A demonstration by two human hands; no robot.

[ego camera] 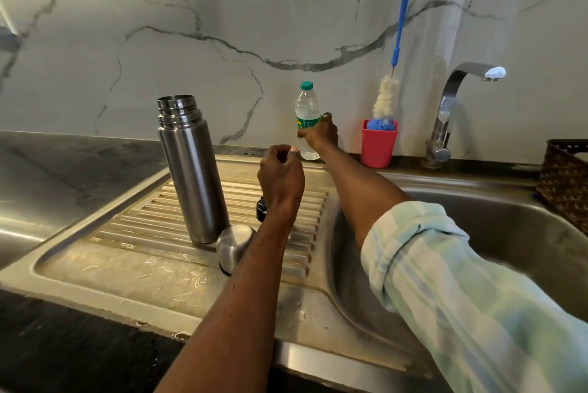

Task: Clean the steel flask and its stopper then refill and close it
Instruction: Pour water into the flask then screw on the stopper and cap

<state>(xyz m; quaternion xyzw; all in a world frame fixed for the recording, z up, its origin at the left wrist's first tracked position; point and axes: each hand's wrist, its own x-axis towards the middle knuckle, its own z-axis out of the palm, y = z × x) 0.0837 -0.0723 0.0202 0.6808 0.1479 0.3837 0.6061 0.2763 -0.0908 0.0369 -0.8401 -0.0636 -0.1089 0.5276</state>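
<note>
The steel flask (191,170) stands upright and uncapped on the ribbed drainboard (146,221). Its steel cup lid (234,246) lies upside down just right of its base. The black stopper (261,208) sits on the drainboard, mostly hidden behind my left wrist. My left hand (281,178) hovers above the drainboard with fingers loosely curled, holding nothing. My right hand (319,133) reaches to the back wall and grips a clear plastic water bottle (307,106) with a green cap, standing at the sink's back edge.
A red cup (378,146) holding a blue-handled bottle brush (401,17) stands right of the bottle. The tap (451,106) arches over the sink basin (509,233). A brown woven basket (564,176) sits at the far right. Dark counter lies to the left.
</note>
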